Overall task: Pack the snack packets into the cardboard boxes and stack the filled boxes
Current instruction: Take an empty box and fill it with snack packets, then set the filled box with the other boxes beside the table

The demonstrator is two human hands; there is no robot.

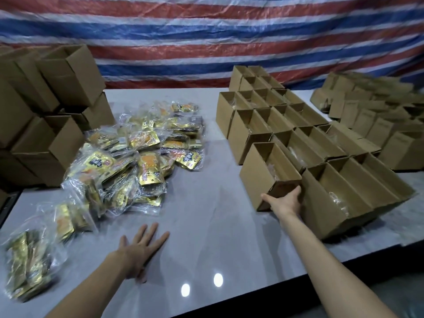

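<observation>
A heap of gold and orange snack packets (137, 148) in clear wrappers lies on the left half of the grey table (206, 214). More packets (27, 260) sit near the front left edge. My left hand (142, 246) rests flat on the table with fingers spread, holding nothing. My right hand (284, 200) grips the near bottom end of an open cardboard box (266, 173), which is tilted with its mouth up. Something pale in clear wrap shows inside that box.
Rows of open cardboard boxes (286, 115) stand on the right half, some holding wrapped packets. Further boxes (376, 115) crowd the far right. A stack of boxes (46, 115) rises at the left. A striped tarp (206, 37) hangs behind.
</observation>
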